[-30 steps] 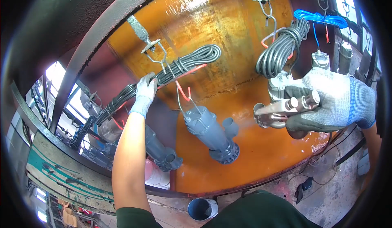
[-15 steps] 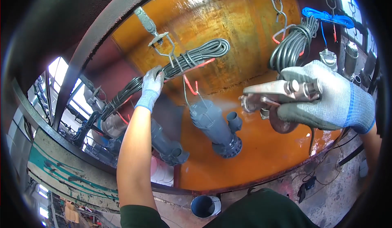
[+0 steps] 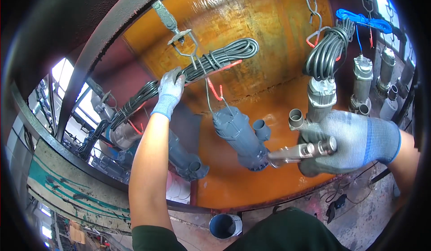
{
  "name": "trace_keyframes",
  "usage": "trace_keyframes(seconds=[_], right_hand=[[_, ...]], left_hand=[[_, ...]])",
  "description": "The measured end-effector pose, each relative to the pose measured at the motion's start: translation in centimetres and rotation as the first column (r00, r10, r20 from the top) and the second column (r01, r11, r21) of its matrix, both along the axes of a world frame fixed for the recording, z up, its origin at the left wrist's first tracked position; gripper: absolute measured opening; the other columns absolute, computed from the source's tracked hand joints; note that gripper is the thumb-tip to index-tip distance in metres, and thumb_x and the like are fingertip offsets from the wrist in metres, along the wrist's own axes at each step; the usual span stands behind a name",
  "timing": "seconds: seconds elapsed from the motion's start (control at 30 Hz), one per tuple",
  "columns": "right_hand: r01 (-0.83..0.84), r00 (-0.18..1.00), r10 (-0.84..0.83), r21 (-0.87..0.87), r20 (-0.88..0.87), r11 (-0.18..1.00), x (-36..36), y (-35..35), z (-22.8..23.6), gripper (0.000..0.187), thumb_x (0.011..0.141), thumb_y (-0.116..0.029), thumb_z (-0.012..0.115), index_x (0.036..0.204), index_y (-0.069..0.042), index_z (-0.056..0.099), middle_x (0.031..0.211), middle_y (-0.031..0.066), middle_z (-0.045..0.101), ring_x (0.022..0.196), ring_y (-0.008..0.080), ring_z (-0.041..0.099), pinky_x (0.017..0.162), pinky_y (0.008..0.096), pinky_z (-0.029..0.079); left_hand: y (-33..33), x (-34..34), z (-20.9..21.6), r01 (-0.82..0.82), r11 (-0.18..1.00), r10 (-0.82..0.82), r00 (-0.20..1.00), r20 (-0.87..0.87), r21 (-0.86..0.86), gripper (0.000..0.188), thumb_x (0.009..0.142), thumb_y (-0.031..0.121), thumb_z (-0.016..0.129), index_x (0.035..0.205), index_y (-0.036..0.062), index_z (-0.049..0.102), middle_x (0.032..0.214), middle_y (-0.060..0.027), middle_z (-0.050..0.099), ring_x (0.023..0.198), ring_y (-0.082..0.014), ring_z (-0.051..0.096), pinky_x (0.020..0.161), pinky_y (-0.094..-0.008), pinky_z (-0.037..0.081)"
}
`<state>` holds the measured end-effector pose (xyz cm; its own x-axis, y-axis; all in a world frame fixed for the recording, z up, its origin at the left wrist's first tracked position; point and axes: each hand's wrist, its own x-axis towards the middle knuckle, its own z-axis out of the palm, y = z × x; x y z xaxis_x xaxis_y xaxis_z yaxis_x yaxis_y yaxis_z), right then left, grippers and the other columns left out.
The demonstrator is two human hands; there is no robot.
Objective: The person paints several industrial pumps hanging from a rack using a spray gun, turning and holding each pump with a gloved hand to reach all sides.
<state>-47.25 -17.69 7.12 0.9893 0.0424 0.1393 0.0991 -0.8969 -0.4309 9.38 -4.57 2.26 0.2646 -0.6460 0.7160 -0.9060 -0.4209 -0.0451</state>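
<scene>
Grey submersible pump (image 3: 235,134) hangs below the metal hook (image 3: 196,46), left hand (image 3: 171,88) clasping a black cable coil (image 3: 224,58), right hand (image 3: 343,136) gripping the spray gun (image 3: 292,153), coating seemingly in hand, the next move wanting steady aim!

White light pours through the windows (image 3: 63,71) on the left, burned out beyond detail, and through a bright opening (image 3: 381,2) at the upper right. The glossy orange wall (image 3: 269,31) throws back a streaky glare near its top, while the curved beam (image 3: 114,28) sits dim. Motion blur smears the spray gun (image 3: 292,153) and the fingers of the right hand (image 3: 339,138). Fisheye distortion bends edges toward a black rim.
</scene>
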Motion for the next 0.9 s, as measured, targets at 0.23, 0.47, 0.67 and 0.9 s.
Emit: trace_keyframes(seconds=[0.23, 0.47, 0.67, 0.9], right_hand=[[0.22, 0.937, -0.19, 0.073, -0.295, 0.973, -3.0, -2.1, -2.8, 0.032, 0.095, -0.039, 0.079, 0.107, -0.01, 0.072, 0.09, 0.0171, 0.075, 0.09, 0.0358, 0.076, 0.081, 0.0479, 0.059], [0.349, 0.928, -0.291, 0.265, -0.233, 0.899, -4.8, -3.1, -2.6, 0.02, 0.096, -0.025, 0.073, 0.11, -0.011, 0.079, 0.093, 0.0076, 0.081, 0.084, 0.0264, 0.078, 0.081, 0.0386, 0.061], [0.407, 0.907, -0.393, 0.553, -0.15, 0.727, -3.5, -5.1, -1.6, 0.052, 0.09, -0.01, 0.071, 0.14, 0.001, 0.068, 0.09, 0.0092, 0.075, 0.074, 0.0152, 0.067, 0.071, 0.0309, 0.057], [0.182, 0.961, -0.26, 0.483, 0.099, 0.856, -1.7, -6.6, -2.2, 0.033, 0.093, -0.017, 0.076, 0.122, -0.002, 0.071, 0.092, 0.0094, 0.07, 0.082, 0.0194, 0.065, 0.075, 0.0345, 0.053]], left_hand=[[-0.5, -1.1, -1.0, -0.112, 0.983, 0.11, 0.994, -0.023, -0.146, 0.056, 0.103, 0.039, 0.068, 0.152, 0.012, 0.06, 0.153, -0.0201, 0.059, 0.144, -0.0385, 0.052, 0.122, -0.0515, 0.04], [0.3, -6.3, -2.1, 0.048, 0.942, -0.093, 0.988, -0.122, -0.333, 0.045, 0.107, 0.021, 0.065, 0.146, -0.0007, 0.062, 0.146, -0.0238, 0.064, 0.136, -0.0392, 0.059, 0.12, -0.0458, 0.044], [8.4, -15.0, -2.9, 0.227, 0.875, -0.388, 0.857, -0.339, -0.428, 0.04, 0.115, 0.025, 0.053, 0.141, -0.0037, 0.065, 0.138, -0.0156, 0.068, 0.127, -0.0238, 0.065, 0.115, -0.0375, 0.047], [14.9, -27.2, -20.2, -0.197, 0.631, -0.671, 0.346, -0.655, -0.75, 0.033, 0.113, 0.028, 0.056, 0.126, 0.0012, 0.071, 0.123, -0.0116, 0.071, 0.114, -0.0212, 0.067, 0.101, -0.0363, 0.053]])
